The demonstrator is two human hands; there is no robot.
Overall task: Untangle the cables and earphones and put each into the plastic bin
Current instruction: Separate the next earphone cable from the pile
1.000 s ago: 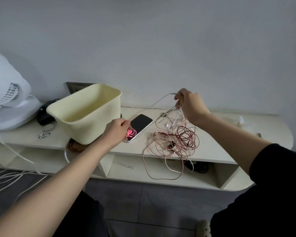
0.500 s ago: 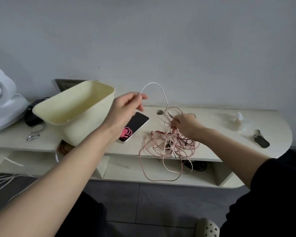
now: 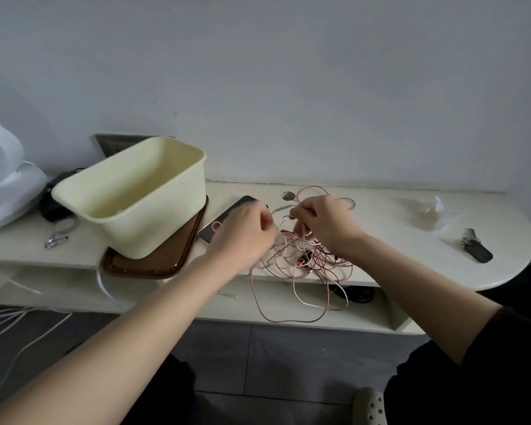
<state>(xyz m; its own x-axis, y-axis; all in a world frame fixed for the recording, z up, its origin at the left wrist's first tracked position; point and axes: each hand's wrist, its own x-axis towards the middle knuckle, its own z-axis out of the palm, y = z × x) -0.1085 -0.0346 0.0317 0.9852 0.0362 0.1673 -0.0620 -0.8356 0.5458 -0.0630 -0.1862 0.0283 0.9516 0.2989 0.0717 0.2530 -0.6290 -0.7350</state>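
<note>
A tangle of pink, red and white cables and earphones (image 3: 304, 265) lies on the cream shelf top (image 3: 380, 240), with loops hanging over its front edge. My left hand (image 3: 246, 230) is at the tangle's left side, fingers curled round cable strands; it is motion-blurred. My right hand (image 3: 325, 222) sits on top of the tangle and pinches a white cable. The pale yellow plastic bin (image 3: 141, 194) stands to the left on a brown tray (image 3: 154, 265) and looks empty inside.
A phone (image 3: 224, 219) lies between bin and tangle, partly under my left hand. Keys (image 3: 475, 250) and crumpled clear plastic (image 3: 426, 210) lie at the right end. A white fan (image 3: 3, 185), a black item and a metal clip sit left. White cords trail on the floor.
My left hand dropped from its raised position with the white cable loop down to the tangle. The right hand stayed on the tangle and both hands now meet over it.
</note>
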